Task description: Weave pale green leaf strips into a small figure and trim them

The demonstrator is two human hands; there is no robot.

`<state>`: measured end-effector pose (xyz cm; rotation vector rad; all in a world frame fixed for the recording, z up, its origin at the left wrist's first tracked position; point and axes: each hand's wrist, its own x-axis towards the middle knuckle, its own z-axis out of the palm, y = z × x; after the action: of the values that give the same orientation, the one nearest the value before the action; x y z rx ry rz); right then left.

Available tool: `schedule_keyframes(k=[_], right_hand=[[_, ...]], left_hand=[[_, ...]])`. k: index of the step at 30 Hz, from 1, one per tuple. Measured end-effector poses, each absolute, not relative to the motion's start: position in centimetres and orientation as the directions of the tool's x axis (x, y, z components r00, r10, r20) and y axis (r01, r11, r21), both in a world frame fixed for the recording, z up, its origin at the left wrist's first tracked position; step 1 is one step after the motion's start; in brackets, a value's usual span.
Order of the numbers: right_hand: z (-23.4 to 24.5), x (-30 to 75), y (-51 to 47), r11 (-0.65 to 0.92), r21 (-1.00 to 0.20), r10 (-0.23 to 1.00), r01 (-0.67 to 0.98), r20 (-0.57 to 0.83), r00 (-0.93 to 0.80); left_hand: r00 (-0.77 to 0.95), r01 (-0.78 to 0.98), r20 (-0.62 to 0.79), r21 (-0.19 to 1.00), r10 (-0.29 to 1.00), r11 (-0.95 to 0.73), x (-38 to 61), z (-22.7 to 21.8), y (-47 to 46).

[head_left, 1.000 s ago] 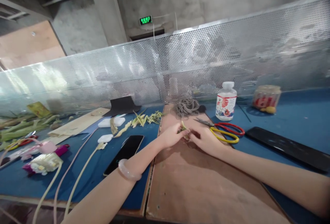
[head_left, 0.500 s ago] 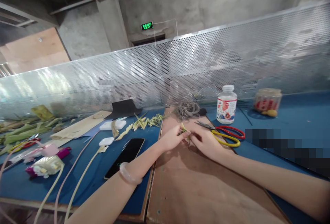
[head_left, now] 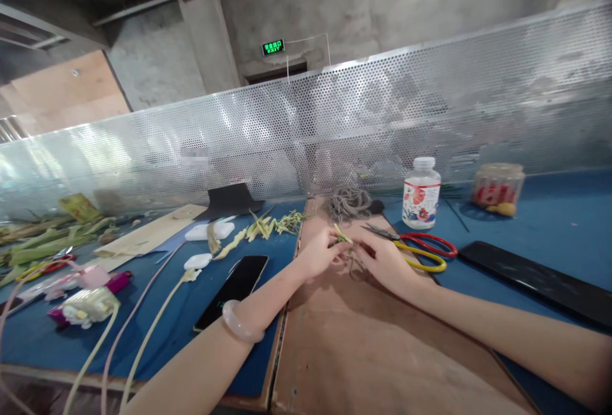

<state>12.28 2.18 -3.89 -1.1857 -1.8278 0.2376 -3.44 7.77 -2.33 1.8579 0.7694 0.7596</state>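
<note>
Both my hands meet over a brown wooden board (head_left: 363, 345) at the middle of the table. My left hand (head_left: 319, 254), with a pale bangle on its wrist, pinches a small green-yellow leaf piece (head_left: 340, 234). My right hand (head_left: 385, 262) is closed beside it, fingertips pinched on the same leaf piece and a thin loop that hangs under it. Red and yellow scissors (head_left: 421, 250) lie just right of my right hand. A coil of grey-brown string (head_left: 348, 201) lies behind the hands.
A white bottle (head_left: 421, 193) and a clear jar (head_left: 498, 188) stand at the back right. Black phones lie at left (head_left: 234, 289) and right (head_left: 540, 282). Leaf scraps (head_left: 270, 224), white earbud cases, cables and more leaves cover the blue mat at left. A perforated metal screen closes the back.
My hands have drawn slightly apart, and a thin loop now shows under the leaf piece. The view has barely shifted.
</note>
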Motion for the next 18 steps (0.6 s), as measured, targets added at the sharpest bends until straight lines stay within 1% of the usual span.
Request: schedule_keyframes(k=[10, 14, 18], right_hand=[[-4.14, 12.3, 2.31, 0.517, -0.572, 0.804, 0.637, 0.579, -0.133], [-3.88, 12.24, 2.06, 0.528, -0.56, 0.8, 0.639, 0.581, -0.151], [-3.96, 12.26, 1.95, 0.525, -0.549, 0.8, 0.65, 0.58, -0.156]], left_hand=[[0.597, 0.195, 0.163, 0.92, 0.785, -0.34, -3.46, -2.42, 7.83], [0.646, 0.202, 0.133, 0.92, 0.752, -0.336, -3.49, -2.81, 8.19], [0.685, 0.191, 0.144, 0.911, 0.714, -0.367, -3.6, -2.84, 8.21]])
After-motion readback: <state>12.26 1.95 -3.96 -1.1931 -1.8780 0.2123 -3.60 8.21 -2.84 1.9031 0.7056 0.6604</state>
